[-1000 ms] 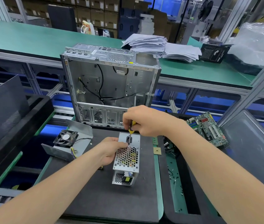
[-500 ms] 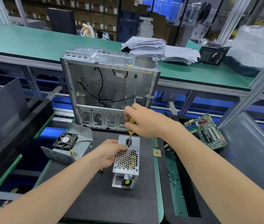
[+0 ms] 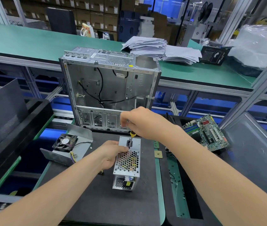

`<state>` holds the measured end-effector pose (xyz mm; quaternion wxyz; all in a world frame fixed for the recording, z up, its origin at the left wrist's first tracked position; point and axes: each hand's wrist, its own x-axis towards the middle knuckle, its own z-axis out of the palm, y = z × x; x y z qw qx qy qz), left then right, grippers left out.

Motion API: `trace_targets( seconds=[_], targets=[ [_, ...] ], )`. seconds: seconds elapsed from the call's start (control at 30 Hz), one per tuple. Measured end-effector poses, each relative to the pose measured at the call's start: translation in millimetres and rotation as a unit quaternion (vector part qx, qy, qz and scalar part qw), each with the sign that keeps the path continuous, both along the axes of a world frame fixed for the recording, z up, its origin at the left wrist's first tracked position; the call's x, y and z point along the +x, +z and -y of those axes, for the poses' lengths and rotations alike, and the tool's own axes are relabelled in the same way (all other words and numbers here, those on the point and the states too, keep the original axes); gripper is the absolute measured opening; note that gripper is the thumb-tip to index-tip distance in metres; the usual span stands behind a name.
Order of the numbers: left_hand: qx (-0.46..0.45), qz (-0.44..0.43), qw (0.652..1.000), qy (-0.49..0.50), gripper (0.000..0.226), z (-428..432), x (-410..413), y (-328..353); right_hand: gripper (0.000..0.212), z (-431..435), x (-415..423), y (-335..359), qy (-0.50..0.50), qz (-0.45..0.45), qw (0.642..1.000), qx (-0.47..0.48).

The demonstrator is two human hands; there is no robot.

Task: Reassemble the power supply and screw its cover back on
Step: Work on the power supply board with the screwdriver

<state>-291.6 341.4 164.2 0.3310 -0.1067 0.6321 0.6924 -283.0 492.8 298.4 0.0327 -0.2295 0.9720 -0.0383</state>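
Note:
A silver power supply (image 3: 127,163) with a honeycomb grille lies on the dark mat (image 3: 106,204). My left hand (image 3: 111,154) grips its left side, fingertips pinched near the top face by the screwdriver's tip. My right hand (image 3: 141,123) holds a yellow-handled screwdriver (image 3: 131,138) upright, its tip down on the far part of the supply's top face. Left of it sit a loose black fan (image 3: 65,142) and a bent metal cover piece (image 3: 74,149).
An open empty computer case (image 3: 109,88) stands upright behind the supply. A motherboard (image 3: 207,132) leans at the right above a tray with loose screws (image 3: 175,180). A small chip (image 3: 158,154) lies beside the mat. Black bins sit at left; papers (image 3: 160,48) lie on the green bench.
My right hand with the screwdriver has risen a little and turned on the screw. The view has shifted slightly; my left hand stays on the supply.

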Motion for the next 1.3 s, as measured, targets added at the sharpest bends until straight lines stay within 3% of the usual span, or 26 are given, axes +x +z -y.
trace_targets(
  seconds=[0.13, 0.23, 0.33, 0.43, 0.53, 0.6, 0.73, 0.93, 1.03, 1.17, 1.3],
  targets=[
    [-0.003, 0.005, 1.000, 0.005, 0.015, -1, 0, -1, 0.010, 9, -4, -14, -0.093, -0.077, 0.993, 0.006],
    [-0.002, 0.007, 1.000, 0.006, 0.009, -1, -1, 0, 0.022, 11, -5, -13, -0.143, -0.108, 0.980, 0.087],
    [-0.009, 0.004, 1.000, 0.002, 0.008, -2, -1, 1, 0.022, 7, 1, -7, -0.081, -0.108, 0.985, 0.111],
    [-0.005, 0.000, 1.000, -0.001, 0.006, -1, 0, 1, 0.012, -3, 8, 6, 0.029, -0.002, 0.998, 0.053],
    [0.000, 0.004, 1.000, -0.004, 0.017, -1, -1, 1, 0.035, -13, 8, 17, 0.076, 0.076, 0.992, 0.061],
    [0.001, 0.006, 1.000, -0.005, 0.020, -1, -1, 1, 0.044, -12, 9, 21, 0.093, 0.083, 0.990, 0.073],
    [-0.005, 0.005, 1.000, -0.001, 0.020, -1, -1, 1, 0.038, -8, 7, 18, 0.108, 0.051, 0.990, 0.074],
    [-0.023, 0.003, 1.000, 0.004, 0.019, -2, -2, -1, 0.006, -1, 4, 8, 0.026, 0.017, 0.999, 0.019],
    [-0.028, 0.003, 1.000, 0.009, 0.017, -3, -2, -1, 0.030, 3, 2, 1, -0.041, -0.004, 0.999, 0.005],
    [-0.022, 0.006, 1.000, 0.011, 0.020, -3, -2, -1, 0.047, 7, -3, -9, -0.136, -0.047, 0.989, -0.017],
    [-0.020, 0.011, 1.000, 0.008, 0.025, -2, -2, 0, 0.058, 7, -3, -8, -0.232, -0.123, 0.963, 0.055]
  ],
)
